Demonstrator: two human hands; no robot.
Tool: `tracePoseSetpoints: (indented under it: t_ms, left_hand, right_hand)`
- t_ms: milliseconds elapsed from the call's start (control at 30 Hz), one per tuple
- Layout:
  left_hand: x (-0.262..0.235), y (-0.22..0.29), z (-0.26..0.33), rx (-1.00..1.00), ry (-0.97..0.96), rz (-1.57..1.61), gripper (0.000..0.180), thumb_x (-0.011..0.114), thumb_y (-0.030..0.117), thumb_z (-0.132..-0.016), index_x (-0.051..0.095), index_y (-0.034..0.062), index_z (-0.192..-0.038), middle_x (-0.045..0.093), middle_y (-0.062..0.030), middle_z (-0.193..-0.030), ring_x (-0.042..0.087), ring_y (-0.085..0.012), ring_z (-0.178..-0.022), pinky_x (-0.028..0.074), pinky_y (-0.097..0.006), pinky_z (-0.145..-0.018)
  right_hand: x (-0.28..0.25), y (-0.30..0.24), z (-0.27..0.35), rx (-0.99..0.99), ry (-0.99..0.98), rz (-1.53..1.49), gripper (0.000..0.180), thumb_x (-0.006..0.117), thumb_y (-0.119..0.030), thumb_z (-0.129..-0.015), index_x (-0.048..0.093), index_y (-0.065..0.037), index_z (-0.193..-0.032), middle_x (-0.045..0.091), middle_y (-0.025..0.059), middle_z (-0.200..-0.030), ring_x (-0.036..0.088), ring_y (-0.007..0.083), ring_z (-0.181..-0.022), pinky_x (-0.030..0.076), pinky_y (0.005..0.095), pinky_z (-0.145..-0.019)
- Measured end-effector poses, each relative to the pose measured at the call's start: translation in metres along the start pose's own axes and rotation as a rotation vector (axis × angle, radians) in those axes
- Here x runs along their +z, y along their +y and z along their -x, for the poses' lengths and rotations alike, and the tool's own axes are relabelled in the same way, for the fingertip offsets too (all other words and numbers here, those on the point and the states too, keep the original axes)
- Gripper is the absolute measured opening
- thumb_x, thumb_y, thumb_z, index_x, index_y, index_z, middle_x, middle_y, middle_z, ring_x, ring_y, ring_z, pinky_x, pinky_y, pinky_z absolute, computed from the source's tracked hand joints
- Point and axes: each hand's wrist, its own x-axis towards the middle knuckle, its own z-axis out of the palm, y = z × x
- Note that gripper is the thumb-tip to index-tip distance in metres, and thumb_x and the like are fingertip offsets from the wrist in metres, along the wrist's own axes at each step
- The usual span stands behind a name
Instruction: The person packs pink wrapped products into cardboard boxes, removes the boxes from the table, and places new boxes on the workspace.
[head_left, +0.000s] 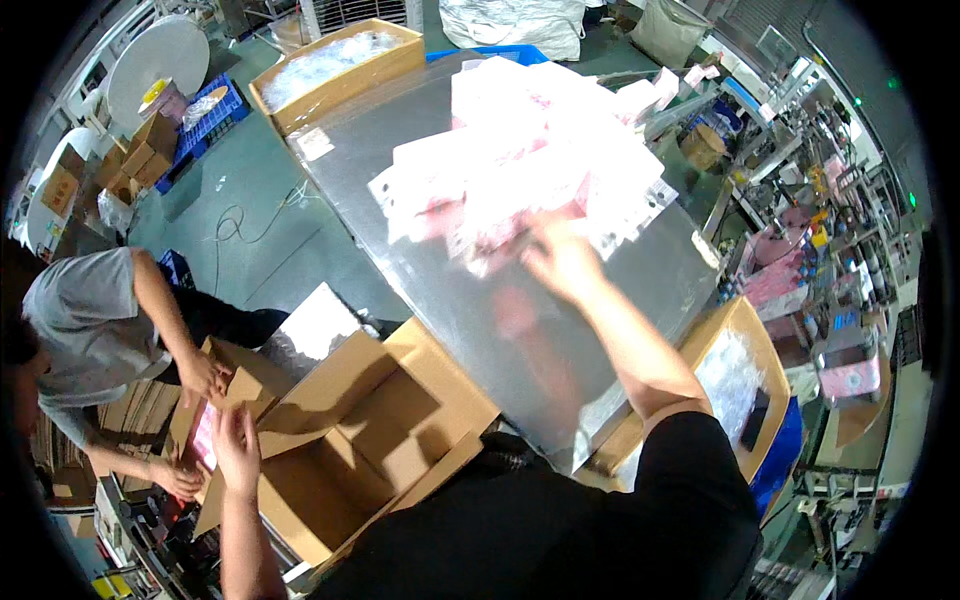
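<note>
A large heap of white and pink flat packets (pixel 500 160), washed out by glare, lies on the dark metal table (pixel 440 290). At the heap's near edge is my right hand (pixel 563 258), its fingers apart and slightly blurred; I see no packet held clear of the pile. To the left, my left hand (pixel 238 455) is raised beside a flap of the open cardboard box (pixel 370 440), fingers stretched upward. Just left of it a pink packet (pixel 206 435) shows between the co-worker's hands, at a smaller carton (pixel 240 380). The big box has loose flaps inside.
A co-worker (pixel 90 310) in a grey shirt leans in from the left. A tray of clear plastic wrap (pixel 335 65) adjoins the table's far left corner; another wrap-filled box (pixel 735 375) stands near my right elbow. Cluttered equipment (pixel 800 250) lines the right side.
</note>
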Motion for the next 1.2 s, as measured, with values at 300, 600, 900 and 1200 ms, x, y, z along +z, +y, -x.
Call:
tracePoseSetpoints:
  t_ms: [300, 600, 900, 1200]
  left_hand:
    - [0.141, 0.341, -0.356, 0.448, -0.138, -0.344, 0.114, 0.077, 0.054, -0.067, 0.015, 0.0133, -0.153, 0.043, -0.0219, -0.142, 0.041, -0.041, -0.131, 0.034, -0.045, -0.108]
    - [0.191, 0.468, -0.269, 0.143, -0.426, -0.091, 0.097, 0.06, 0.07, -0.076, 0.036, -0.0111, -0.122, 0.063, -0.0314, -0.103, 0.065, -0.0381, -0.101, 0.051, -0.041, -0.088]
    - [0.128, 0.332, -0.105, 0.064, -0.412, 0.347, 0.088, 0.068, 0.042, -0.082, 0.023, -0.0101, -0.136, 0.041, -0.0345, -0.13, 0.052, -0.0433, -0.116, 0.046, -0.042, -0.095]
    - [0.111, 0.329, -0.048, 0.502, -0.351, -0.21, 0.118, 0.074, 0.073, -0.057, 0.032, 0.0086, -0.147, 0.017, -0.0266, -0.154, 0.011, -0.0508, -0.141, 0.025, -0.065, -0.103]
  right_hand:
    - [-0.064, 0.284, -0.166, 0.699, -0.042, 0.389, 0.122, 0.068, -0.077, -0.061, 0.019, -0.013, -0.153, 0.032, 0.0236, -0.15, 0.03, 0.0415, -0.139, 0.022, 0.0498, -0.114]
    - [-0.046, 0.327, -0.165, 0.421, -0.318, -0.479, 0.097, 0.086, -0.048, -0.06, 0.047, -0.001, -0.135, 0.062, 0.0181, -0.123, 0.061, 0.0265, -0.112, 0.046, 0.0354, -0.096]
    - [-0.034, 0.144, -0.047, 0.249, -0.669, -0.046, 0.097, 0.069, -0.065, -0.072, 0.039, 0.002, -0.135, 0.065, 0.0293, -0.105, 0.063, 0.0453, -0.097, 0.05, 0.0463, -0.086]
    - [-0.033, 0.216, -0.167, 0.427, -0.103, 0.375, 0.077, 0.066, -0.048, -0.079, 0.043, -0.006, -0.139, 0.054, 0.0208, -0.131, 0.054, 0.0382, -0.117, 0.048, 0.0456, -0.093]
